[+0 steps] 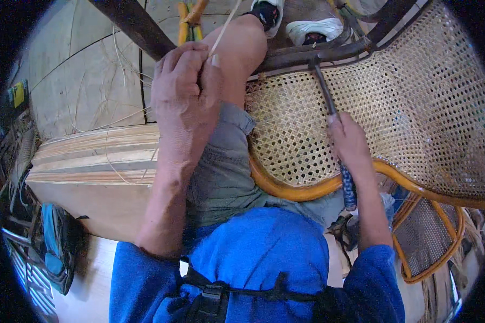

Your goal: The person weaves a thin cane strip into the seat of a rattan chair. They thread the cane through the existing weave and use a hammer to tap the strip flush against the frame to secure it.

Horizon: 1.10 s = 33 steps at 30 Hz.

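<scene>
One teal-and-black bag (53,247) sits well left of and behind my left hand (187,86); nearer, beside that forearm, is a stack of thin boards (91,152). My left hand pinches a thin pale strip (224,31), which runs forward and slightly right. A bare bent leg (240,48) comes between my hands, in the way of the left reaching across. My right hand (350,141), the nearer one, is wrapped around a hammer (325,89), long axis pointing forward and slightly left. Its head is at a dark frame bar (342,54); I cannot tell whether they touch. Beneath the hammer and rightward spreads a woven cane panel (291,126); its orange rim (302,192) curves behind my right hand.
</scene>
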Available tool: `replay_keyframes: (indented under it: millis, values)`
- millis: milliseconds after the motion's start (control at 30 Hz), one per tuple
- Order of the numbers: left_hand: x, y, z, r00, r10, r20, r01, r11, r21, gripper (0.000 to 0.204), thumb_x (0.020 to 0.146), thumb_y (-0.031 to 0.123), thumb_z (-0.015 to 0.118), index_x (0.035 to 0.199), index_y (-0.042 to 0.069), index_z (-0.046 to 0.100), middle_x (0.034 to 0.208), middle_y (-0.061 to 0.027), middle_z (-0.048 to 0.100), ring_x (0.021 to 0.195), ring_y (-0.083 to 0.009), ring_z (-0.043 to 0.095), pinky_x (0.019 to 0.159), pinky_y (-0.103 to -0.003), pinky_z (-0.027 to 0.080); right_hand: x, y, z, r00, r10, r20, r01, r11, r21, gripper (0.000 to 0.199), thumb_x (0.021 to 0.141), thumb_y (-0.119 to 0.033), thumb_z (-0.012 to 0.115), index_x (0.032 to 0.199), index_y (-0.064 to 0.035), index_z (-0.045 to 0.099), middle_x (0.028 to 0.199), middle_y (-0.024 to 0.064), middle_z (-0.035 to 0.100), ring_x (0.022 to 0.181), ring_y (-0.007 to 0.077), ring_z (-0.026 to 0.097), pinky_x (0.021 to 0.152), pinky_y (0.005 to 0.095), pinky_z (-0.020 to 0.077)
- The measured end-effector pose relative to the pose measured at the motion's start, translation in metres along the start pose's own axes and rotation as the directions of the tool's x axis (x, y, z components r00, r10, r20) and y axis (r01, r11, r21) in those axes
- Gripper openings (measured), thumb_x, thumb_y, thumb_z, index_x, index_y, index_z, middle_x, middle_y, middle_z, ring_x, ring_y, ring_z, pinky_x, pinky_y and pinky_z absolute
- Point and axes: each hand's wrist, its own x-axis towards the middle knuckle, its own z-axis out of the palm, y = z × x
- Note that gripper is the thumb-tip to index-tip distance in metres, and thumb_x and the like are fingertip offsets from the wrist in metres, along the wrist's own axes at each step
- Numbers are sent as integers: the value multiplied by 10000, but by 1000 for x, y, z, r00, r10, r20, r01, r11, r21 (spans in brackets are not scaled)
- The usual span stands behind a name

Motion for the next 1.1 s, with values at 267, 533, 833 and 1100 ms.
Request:
replay_keyframes:
  millis: [267,533,833,1100]
  values:
    - [-1,1,-4,999,4,37,-6,998,55,157,849,128,546,913,-8,594,994,-140,589,945,-270,560,845,-331,433,-2,-2,5,1000,-7,-9,7,1000,-4,308,897,-303,445,888,2,489,705,241,548,692,423,556,611,459,431]
    - [-1,0,0,999,-17,35,17,1000,-7,145,842,114,553,900,-12,593,991,-138,590,954,-262,559,850,-330,431,-12,-19,-5,996,64,-59,-55,988,144,305,895,-308,456,878,-4,486,710,248,549,706,420,565,607,471,426]
    - [-1,-3,4,1000,2,-13,-2,1000,-11,143,769,114,565,854,6,604,954,-153,607,912,-323,556,812,-389,438,-8,-12,4,999,32,-36,-24,979,203,315,902,-305,437,857,2,491,685,222,543,657,394,559,587,450,422]
    - [0,-2,-1,1000,3,-8,-3,1000,-4,141,760,105,560,856,8,596,945,-145,605,912,-323,552,814,-394,435,-10,-20,3,998,46,47,-53,986,159,325,903,-312,426,863,4,490,710,231,554,684,388,571,612,444,436]
